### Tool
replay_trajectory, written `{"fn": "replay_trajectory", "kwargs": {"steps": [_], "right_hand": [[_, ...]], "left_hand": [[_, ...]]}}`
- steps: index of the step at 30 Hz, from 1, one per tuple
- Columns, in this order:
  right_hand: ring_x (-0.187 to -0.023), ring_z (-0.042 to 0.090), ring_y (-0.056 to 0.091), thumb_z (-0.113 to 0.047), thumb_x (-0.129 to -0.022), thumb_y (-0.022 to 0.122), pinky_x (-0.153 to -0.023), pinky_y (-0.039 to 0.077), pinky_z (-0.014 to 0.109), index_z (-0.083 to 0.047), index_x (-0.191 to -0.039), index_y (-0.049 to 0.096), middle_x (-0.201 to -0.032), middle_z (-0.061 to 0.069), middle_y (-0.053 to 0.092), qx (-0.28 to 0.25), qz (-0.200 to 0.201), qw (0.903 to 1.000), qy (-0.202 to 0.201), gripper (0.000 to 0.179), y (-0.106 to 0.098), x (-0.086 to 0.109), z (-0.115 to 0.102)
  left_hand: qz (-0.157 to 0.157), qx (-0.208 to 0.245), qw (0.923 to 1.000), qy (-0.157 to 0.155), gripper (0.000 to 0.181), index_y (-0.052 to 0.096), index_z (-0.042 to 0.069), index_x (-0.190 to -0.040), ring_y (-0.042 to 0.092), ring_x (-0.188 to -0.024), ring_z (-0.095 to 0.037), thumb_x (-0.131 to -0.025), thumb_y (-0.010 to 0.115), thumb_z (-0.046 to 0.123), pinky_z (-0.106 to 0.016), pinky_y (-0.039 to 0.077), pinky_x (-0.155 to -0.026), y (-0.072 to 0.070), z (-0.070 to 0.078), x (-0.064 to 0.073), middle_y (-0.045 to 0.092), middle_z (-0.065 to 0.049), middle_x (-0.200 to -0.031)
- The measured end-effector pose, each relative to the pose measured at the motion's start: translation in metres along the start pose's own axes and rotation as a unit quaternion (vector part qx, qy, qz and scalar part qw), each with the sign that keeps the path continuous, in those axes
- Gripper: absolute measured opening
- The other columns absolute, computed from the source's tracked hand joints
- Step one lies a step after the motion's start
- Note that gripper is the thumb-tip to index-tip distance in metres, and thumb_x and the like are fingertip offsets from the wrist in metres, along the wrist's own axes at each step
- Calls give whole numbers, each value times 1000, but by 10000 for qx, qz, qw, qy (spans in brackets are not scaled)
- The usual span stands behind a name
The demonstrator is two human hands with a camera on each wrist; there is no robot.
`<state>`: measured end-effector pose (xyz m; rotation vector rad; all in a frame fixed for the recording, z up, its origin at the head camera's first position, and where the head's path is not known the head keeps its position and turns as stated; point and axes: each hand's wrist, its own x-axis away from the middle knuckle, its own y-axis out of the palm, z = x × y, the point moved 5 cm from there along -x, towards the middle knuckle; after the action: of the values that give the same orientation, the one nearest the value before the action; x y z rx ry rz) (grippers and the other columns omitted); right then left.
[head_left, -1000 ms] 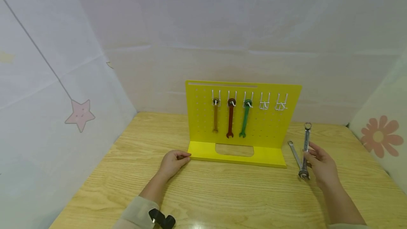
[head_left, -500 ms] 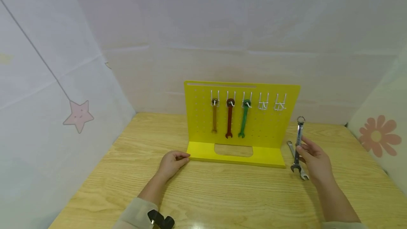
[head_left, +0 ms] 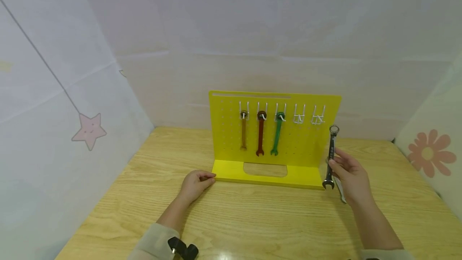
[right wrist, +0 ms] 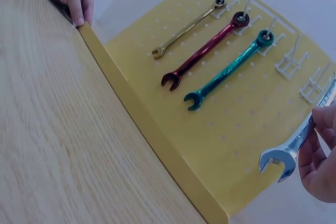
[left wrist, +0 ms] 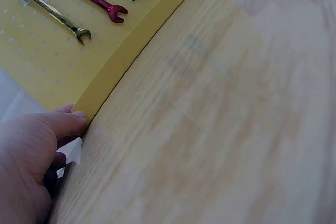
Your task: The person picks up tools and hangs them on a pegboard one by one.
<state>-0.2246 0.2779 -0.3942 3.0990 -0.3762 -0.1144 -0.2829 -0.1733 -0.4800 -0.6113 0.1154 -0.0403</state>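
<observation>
My right hand (head_left: 354, 179) pinches a silver combination wrench (head_left: 331, 157) near its middle, ring end up and open jaw down, at the right edge of a yellow pegboard (head_left: 303, 143). A second silver wrench (head_left: 340, 191) lies on the table behind that hand, partly hidden. With thumb and fingers, my left hand (head_left: 195, 185) holds the front left corner of the pegboard's base (left wrist: 107, 85). From white hooks hang a gold wrench (right wrist: 189, 29), a red wrench (right wrist: 207, 50) and a green wrench (right wrist: 231, 69), side by side.
Two bare white hooks (head_left: 299, 114) are on the pegboard's right side. The stand rests on a wooden table (head_left: 252, 220) with patterned cloth (head_left: 231, 67) around it. A black device (head_left: 183, 248) is at the left sleeve.
My right hand has lifted the silver wrench and carried it left, from above the other silver wrench to the pegboard's right edge. The left hand stays at the corner.
</observation>
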Motion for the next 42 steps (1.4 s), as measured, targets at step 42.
{"fn": "replay_trajectory", "kwargs": {"steps": [42], "right_hand": [[-92,-3,58,-19,-100,56,-80,51,14,-10,-145,47,-102,-14,57,897,-413,9950,139,47,73,-20,-11]], "left_hand": [[-13,27,10000,-24,13,78,12,-99,61,-89,-11,-88,72,14,-29,48,-79,-2,4,2,73,-1,-102]]}}
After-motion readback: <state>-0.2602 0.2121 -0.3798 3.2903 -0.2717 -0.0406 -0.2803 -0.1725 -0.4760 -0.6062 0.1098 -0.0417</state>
